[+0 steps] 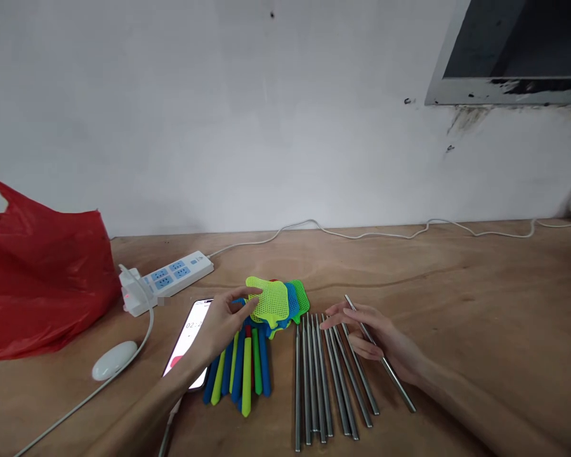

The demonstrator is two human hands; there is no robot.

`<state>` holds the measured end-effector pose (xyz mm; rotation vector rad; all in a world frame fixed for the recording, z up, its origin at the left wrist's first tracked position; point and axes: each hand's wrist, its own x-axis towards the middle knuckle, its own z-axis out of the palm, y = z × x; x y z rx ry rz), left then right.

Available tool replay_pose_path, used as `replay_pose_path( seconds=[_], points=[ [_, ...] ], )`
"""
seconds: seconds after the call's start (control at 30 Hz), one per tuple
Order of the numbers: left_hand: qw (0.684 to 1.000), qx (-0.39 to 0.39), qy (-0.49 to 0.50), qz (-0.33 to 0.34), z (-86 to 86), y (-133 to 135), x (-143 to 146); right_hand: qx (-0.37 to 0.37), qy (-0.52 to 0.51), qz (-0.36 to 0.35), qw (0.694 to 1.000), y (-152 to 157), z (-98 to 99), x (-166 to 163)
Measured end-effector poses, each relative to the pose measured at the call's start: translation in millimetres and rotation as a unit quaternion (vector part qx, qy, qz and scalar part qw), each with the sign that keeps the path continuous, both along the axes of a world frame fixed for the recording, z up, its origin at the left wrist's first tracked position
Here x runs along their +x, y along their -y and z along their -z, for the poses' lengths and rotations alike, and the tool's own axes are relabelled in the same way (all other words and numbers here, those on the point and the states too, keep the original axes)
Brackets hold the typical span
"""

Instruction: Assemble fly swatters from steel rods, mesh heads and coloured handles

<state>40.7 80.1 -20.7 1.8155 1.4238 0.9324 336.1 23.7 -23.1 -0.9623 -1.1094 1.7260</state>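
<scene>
My left hand (226, 320) reaches over the pile with thumb and index finger apart, fingertips at the left edge of a yellow-green fly swatter head (272, 301). Whether they touch it I cannot tell. Beneath and beside it lie a blue swatter head (292, 301) and a green swatter head (301, 297); a bit of red shows behind. In my right hand (368, 330) a thin metal rod (396, 379) slants across the fingers, its upper end sticking out above. Several similar metal rods (314, 381) lie side by side to its left. Colored plastic handles (246, 374) lie below my left hand.
A lit phone (190, 330) lies partly under my left forearm. Further left are a white power strip (176, 279) with a plugged-in charger, a white mouse-like object (115, 360) and a red plastic bag (47, 273). A white cable (361, 236) runs along the wall.
</scene>
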Motion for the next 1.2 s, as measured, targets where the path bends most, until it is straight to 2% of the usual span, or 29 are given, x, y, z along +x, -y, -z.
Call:
replay_pose_path(
  seconds=[0.17,0.37,0.6,0.7,1.0,1.2],
  points=[
    [0.993,0.050,-0.105,0.011,3.5,-2.9,-2.9,-0.011,0.009,-0.002,1.000,-1.8,5.7,-2.2],
    [0.969,0.090,-0.229,0.023,-1.0,4.8,-1.3,0.034,0.051,0.051,0.997,-3.0,6.4,-1.6],
    [0.947,0.106,-0.302,0.033,-3.2,8.2,0.6,0.044,0.095,0.140,0.985,-3.6,2.4,-2.3],
    [0.942,0.120,-0.313,0.022,-4.4,9.9,0.8,0.053,0.137,0.146,0.978,-9.5,4.9,2.3],
    [0.932,0.200,-0.303,-0.025,-12.1,17.9,-1.0,0.120,0.304,0.165,0.930,-26.2,28.3,18.7],
    [0.933,0.218,-0.287,0.000,-7.6,25.0,-0.2,0.231,0.374,0.192,0.877,-27.1,38.0,20.2]
  ],
)
